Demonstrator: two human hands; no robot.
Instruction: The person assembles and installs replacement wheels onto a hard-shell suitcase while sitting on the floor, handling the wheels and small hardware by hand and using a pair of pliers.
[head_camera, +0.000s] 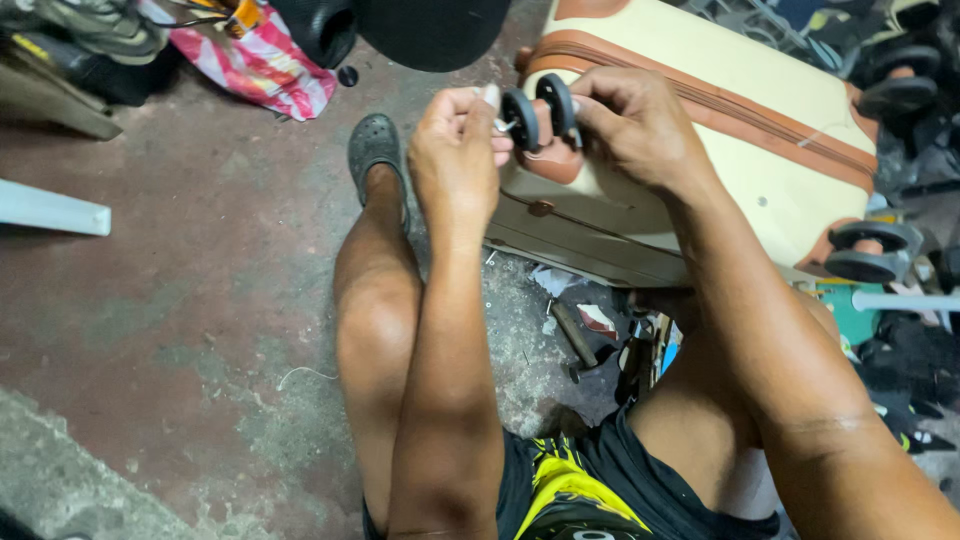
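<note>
A cream suitcase (740, 130) with brown trim lies on its side on the floor in front of me. At its near corner sits a black double wheel (540, 108) in a brown housing. My right hand (630, 125) grips that wheel from the right. My left hand (455, 150) is closed on a small metal tool or pin (503, 124) pressed against the wheel's left side. A second double wheel (872, 250) shows at the suitcase's right corner.
My legs stretch out on the stained concrete floor (180, 330), one foot in a dark clog (373, 150). Small tools (575, 335) and scraps lie between my legs. A red-and-white bag (262, 62) and shoes lie at top left. Loose wheels are piled at right.
</note>
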